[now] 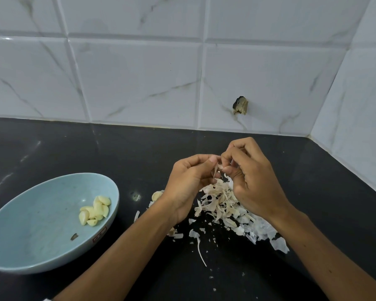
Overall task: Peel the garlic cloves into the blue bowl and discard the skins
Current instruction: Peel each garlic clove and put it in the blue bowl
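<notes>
Left hand [189, 181] and right hand [250, 177] meet fingertip to fingertip above counter, fingers curled, both pinching garlic clove [220, 166]. Clove mostly hidden, long axis unreadable. Thin papery skin strip [215, 171] hangs down from it. Below hands, heap of dry, flaky skins [221, 203] on glossy black countertop [226, 279]. Round pale blue bowl [41, 224] at near left holds smooth yellowish peeled cloves [95, 210] at its right side. Forearms reach in from near edge.

Counter [52, 148]: black, polished, glossy stone look. Wall tiles [139, 72]: glossy white marble-look. Blue bowl [41, 213]: smooth, matt. Garlic skins [221, 203]: papery, dry.
</notes>
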The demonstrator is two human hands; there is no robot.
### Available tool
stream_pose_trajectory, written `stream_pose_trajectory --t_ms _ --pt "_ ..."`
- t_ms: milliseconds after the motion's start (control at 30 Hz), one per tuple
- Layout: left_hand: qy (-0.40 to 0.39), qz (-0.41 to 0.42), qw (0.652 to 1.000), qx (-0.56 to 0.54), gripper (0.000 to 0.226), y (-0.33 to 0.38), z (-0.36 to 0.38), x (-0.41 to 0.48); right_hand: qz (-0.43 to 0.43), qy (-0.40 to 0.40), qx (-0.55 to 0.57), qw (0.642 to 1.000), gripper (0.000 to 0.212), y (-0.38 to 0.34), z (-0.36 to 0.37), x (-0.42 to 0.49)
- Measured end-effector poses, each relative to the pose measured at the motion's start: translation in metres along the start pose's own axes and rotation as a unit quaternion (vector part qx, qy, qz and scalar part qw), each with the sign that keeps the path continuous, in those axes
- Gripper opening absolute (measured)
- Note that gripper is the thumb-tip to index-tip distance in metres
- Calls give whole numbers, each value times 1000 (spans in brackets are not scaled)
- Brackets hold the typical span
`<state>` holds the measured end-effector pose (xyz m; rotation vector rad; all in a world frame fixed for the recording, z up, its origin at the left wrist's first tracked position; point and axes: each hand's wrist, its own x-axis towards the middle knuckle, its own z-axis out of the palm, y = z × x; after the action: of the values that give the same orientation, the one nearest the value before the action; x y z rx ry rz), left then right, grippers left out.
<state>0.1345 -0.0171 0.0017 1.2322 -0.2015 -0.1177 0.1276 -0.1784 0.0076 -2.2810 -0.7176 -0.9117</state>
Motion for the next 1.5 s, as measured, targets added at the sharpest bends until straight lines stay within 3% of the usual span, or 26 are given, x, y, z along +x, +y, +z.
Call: stream_pose_trajectory --t_ms 233,467,600,900,1000,1100,1200,1333,1500 --pt "55 -11 991 -122 14 4 -2 3 -1 -28 6 1000 26 -1 1 -2" --pt "54 -30 974 -217 15 8 -2 4 61 52 37 996 13 1 -4 1" --pt "38 -18 980 -193 16 5 2 2 134 78 16 988 9 7 -8 1" --pt "12 48 993 -106 21 1 4 -1 175 62 12 983 12 7 -13 3" --pt "18 63 994 -83 21 -1 4 -1 165 59 86 981 23 4 -14 4" --pt "19 72 995 -67 23 -2 3 0 147 45 152 976 19 -2 -14 5" --pt "6 72 996 -57 30 -4 3 -1 133 43 160 977 13 -4 -14 5" --pt "-15 82 996 -41 23 -5 5 -2 126 56 160 977 8 -3 -15 6" --pt "-23 141 990 -1 20 -3 6 -3 145 34 162 976 13 0 -17 7"
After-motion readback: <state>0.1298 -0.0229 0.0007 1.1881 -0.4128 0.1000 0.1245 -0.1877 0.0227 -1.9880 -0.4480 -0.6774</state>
